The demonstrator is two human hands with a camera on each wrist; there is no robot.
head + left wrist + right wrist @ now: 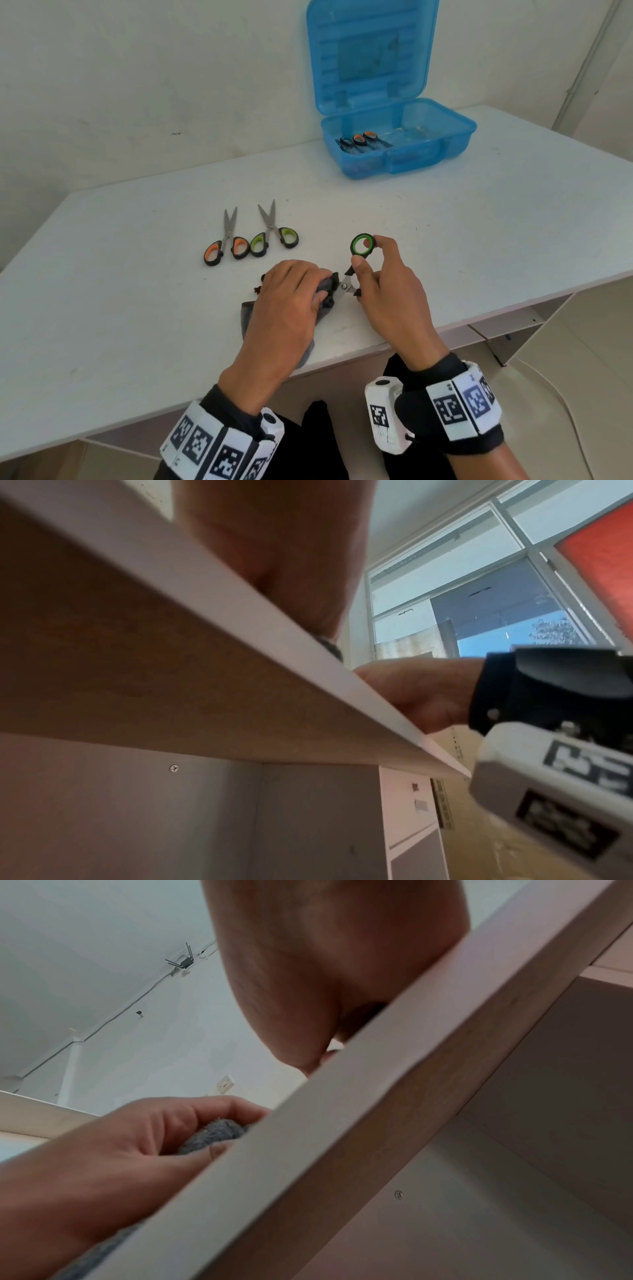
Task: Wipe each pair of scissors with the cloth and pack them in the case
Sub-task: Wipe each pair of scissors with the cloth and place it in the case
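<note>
My right hand (373, 274) holds a pair of green-handled scissors (362, 245) by the handles, blades pointing left. My left hand (294, 291) grips the grey cloth (325, 286) round those blades, near the table's front edge; the right wrist view shows the grey cloth (214, 1135) pinched in its fingers. Two more pairs lie on the table (137, 274) behind my hands: orange-handled scissors (226, 245) and green-handled scissors (274, 236). The blue case (404, 147) stands open at the back right with several scissors (359, 140) inside.
The case lid (370, 54) stands upright against the white wall. Both wrist views look up past the table's front edge (274, 631). A shelf unit (513, 329) sits below the table at the right.
</note>
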